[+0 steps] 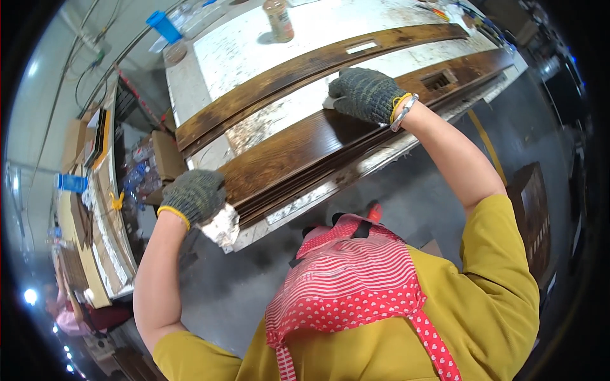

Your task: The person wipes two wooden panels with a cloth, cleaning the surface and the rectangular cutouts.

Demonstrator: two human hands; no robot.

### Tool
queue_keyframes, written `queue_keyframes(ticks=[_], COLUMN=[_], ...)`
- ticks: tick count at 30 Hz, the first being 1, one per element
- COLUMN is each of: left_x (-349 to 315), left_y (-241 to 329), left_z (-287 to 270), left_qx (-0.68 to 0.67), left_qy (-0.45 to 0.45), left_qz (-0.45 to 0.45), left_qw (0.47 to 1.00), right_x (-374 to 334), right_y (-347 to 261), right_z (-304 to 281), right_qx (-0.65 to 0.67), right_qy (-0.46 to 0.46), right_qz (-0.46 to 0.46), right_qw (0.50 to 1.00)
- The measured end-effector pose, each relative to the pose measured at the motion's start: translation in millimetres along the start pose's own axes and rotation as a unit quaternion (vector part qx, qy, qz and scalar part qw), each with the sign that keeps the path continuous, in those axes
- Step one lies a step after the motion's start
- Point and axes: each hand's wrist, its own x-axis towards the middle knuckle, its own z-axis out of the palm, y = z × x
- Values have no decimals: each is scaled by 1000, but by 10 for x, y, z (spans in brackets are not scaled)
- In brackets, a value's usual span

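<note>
The dark-stained wooden board (pixel 298 149) lies lengthwise along the near edge of the counter (pixel 330 25), on top of a thin stack of similar boards. My right hand (pixel 365 94) presses a pale cloth (pixel 330 101) flat against its top face, fingers curled down over the cloth, close to a rectangular cut-out (pixel 437 80) in the wood. My left hand (pixel 196 193) is closed over the near end of the board, steadying it just above a crumpled wrapping (pixel 219 228) at the counter's corner. Both hands wear knitted grey work gloves.

Judgement on progress: the face of this board appears evenly dark and glossy from my left hand up to the cloth, so I take that stretch as wiped. The part beyond the cut-out cannot be assessed from here. A second stained board (pixel 305 70) lies further back, apart from the first; its coat looks patchier.

The counter top is white and heavily smeared with brown stain. A plastic bottle (pixel 279 19) stands at its far side. To my left, a second bench (pixel 105 222) carries cardboard and clutter. The floor (pixel 413 203) is grey concrete.
</note>
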Motion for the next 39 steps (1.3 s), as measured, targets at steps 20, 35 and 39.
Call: queue_keyframes(ticks=[20,35,39], left_x=[1280,1376,1339], left_y=[1430,1360,1499], left_z=[-803,-913,-1012], left_qx=[-27,-9,-89], left_qy=[-12,-84,-82], left_qz=[36,65,-71], left_qw=[999,994,990], right_x=[-462,-660,-823], right_y=[1944,2607,2985], right_z=[-370,-492,-441], right_qx=[-31,20,15], right_qy=[22,48,82], right_qz=[-52,-62,-23], right_qw=[998,997,996])
